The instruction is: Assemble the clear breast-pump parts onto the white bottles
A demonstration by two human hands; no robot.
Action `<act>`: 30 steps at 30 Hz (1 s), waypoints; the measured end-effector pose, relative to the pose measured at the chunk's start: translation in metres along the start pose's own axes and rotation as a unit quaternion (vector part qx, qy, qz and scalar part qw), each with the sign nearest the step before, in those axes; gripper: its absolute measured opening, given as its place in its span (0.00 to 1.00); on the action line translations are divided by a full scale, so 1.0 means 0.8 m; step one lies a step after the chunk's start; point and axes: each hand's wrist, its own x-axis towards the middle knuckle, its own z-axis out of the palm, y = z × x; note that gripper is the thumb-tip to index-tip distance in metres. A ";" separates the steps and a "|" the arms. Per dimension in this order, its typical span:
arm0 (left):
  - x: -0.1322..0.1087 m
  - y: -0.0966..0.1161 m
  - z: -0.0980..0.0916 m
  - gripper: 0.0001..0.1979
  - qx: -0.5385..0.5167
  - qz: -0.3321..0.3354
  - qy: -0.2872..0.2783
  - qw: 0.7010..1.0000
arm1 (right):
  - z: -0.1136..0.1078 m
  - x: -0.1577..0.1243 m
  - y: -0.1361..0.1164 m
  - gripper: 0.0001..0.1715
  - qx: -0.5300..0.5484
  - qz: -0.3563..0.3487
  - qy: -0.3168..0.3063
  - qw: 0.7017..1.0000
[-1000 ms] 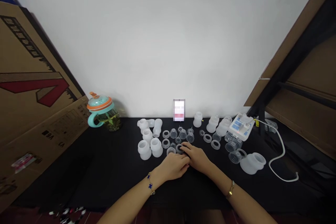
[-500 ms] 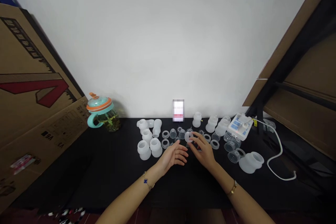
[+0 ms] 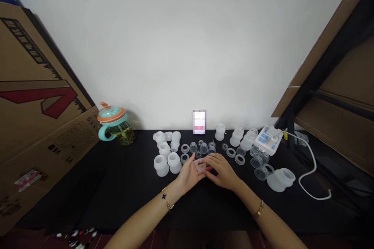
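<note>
A translucent bottle collar ring (image 3: 200, 165) is between my hands, in front of the small parts. My left hand (image 3: 188, 175) is palm up with its thumb raised and fingers stretched out under the ring. From the right, my right hand (image 3: 223, 171) reaches across with bent fingers and pinches the ring's edge. Just beyond my hands lie clear domed caps (image 3: 203, 148) and loose collar rings (image 3: 185, 148). Frosted white baby bottle bodies (image 3: 174, 162) stand to the left of my left hand. More collar rings (image 3: 230, 152) lie past my right hand.
A lit phone (image 3: 199, 121) leans on the wall. At left are a tea-filled jug (image 3: 117, 126) and a cardboard box (image 3: 37, 85). At right stand capped bottles (image 3: 249, 139), a white device (image 3: 269, 140) with a cable (image 3: 312, 163), and a wide bottle body (image 3: 280, 180), all on black cloth (image 3: 122, 186).
My right hand has brought the collar ring toward me and left, from above the small parts to my left palm. My left hand has turned its palm upward beneath it.
</note>
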 end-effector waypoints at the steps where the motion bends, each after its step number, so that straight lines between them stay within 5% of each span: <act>1: 0.000 0.000 0.000 0.25 0.000 -0.001 0.003 1.000 | 0.000 0.000 0.000 0.24 0.004 0.005 -0.001 1.000; 11: -0.007 0.006 0.010 0.31 0.016 -0.008 0.056 0.998 | 0.009 -0.010 0.033 0.16 -0.026 0.200 0.099 0.974; 21: -0.003 0.006 0.006 0.29 0.017 0.002 0.043 0.999 | 0.018 -0.012 0.036 0.20 -0.067 0.151 -0.053 0.985; 30: -0.005 0.008 0.008 0.33 0.018 0.014 0.051 0.998 | 0.023 -0.014 0.038 0.22 -0.090 0.147 -0.085 0.981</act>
